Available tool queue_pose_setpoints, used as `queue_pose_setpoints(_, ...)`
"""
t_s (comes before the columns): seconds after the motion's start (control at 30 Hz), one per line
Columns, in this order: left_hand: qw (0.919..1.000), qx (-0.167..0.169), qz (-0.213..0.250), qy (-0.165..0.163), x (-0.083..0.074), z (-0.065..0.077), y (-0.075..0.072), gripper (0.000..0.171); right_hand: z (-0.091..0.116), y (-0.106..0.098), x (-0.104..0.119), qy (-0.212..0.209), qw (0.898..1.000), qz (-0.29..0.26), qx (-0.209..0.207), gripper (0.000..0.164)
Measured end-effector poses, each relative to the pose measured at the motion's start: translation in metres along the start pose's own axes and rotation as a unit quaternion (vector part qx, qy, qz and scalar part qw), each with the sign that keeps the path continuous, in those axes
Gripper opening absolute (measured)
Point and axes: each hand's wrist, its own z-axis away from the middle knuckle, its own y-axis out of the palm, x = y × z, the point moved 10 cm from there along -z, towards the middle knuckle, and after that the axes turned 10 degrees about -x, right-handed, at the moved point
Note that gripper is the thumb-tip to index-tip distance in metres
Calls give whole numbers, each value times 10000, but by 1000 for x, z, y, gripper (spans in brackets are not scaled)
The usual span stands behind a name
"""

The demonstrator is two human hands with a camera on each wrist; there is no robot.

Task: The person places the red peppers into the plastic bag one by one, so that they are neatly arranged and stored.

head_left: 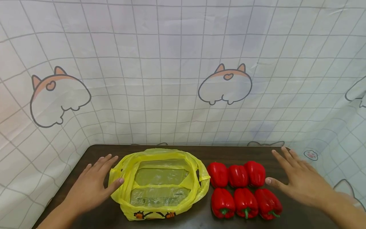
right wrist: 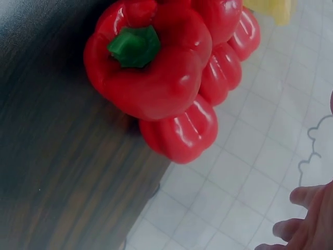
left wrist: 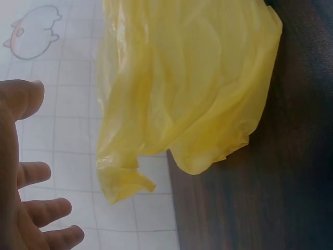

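A yellow plastic bag (head_left: 160,208) stands on the table with its mouth spread wide and its see-through inside showing. Left of it, my left hand (head_left: 92,183) has its fingers spread and holds nothing; the thumb overlaps the bag's edge in the head view. Several red bell peppers (head_left: 246,202) with green stems lie in two rows just right of the bag. My right hand (head_left: 303,179) is beside the peppers on their right, fingers extended, nothing in it. In the right wrist view, the nearest bell pepper (right wrist: 156,78) shows its green stem.
The dark wooden table (head_left: 97,156) ends at a back edge against a white grid-patterned curtain (head_left: 171,111) with cartoon animal prints. The curtain also runs along both sides. Orange and black printing marks the bag's front.
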Motion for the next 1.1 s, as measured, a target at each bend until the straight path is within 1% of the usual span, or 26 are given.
queue_pose_setpoints(0.13,9999,12,149,-75,2,2,3,82,2,1,0,-29,9999,-81,-68,99)
queue_pose_setpoints(0.23,9998,32,181,-113,3,4,5,82,3,3,0,-15,9999,-144,-20,99)
queue_pose_setpoints(0.43,9999,65,38,-124,6,10,9,86,6,7,0,-6,9997,-230,-22,98)
queue_pose_setpoints(0.57,9998,72,32,-208,11,16,13,91,7,7,1,-43,9997,-216,-102,96)
queue_pose_setpoints(0.87,9973,226,314,-621,24,27,27,98,9,7,1,-67,9995,-198,-223,95)
queue_pose_setpoints(0.97,9952,358,362,-840,28,31,32,103,9,9,0,-21,9997,-209,-156,95)
queue_pose_setpoints(1.1,9900,607,448,-1196,35,38,41,110,10,12,1,30,9997,-215,-82,94)
